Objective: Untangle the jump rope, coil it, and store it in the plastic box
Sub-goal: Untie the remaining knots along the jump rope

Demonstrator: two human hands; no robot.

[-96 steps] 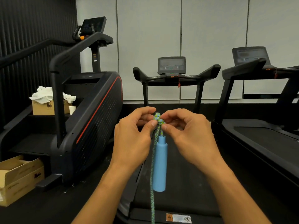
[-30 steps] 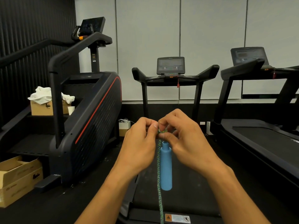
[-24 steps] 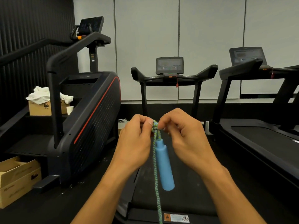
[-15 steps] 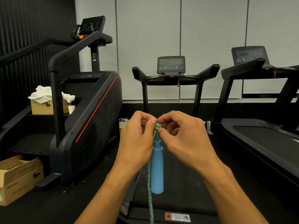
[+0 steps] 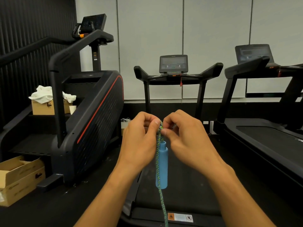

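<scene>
Hands stay together, left hand (image 5: 141, 141) and right hand (image 5: 185, 138) pinching the rope (image 5: 159, 163); blue handle (image 5: 162, 166) hangs straighter than before.

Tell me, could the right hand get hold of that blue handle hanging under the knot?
Probably yes. The blue handle dangles free just below the right hand, nothing between them. But both hands pinch the rope at the knot, so the right would have to let go first.

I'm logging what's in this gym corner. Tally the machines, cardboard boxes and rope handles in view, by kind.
Treadmills: 3
Stair climber: 1
Cardboard boxes: 2
Rope handle: 1
Total: 7
</scene>
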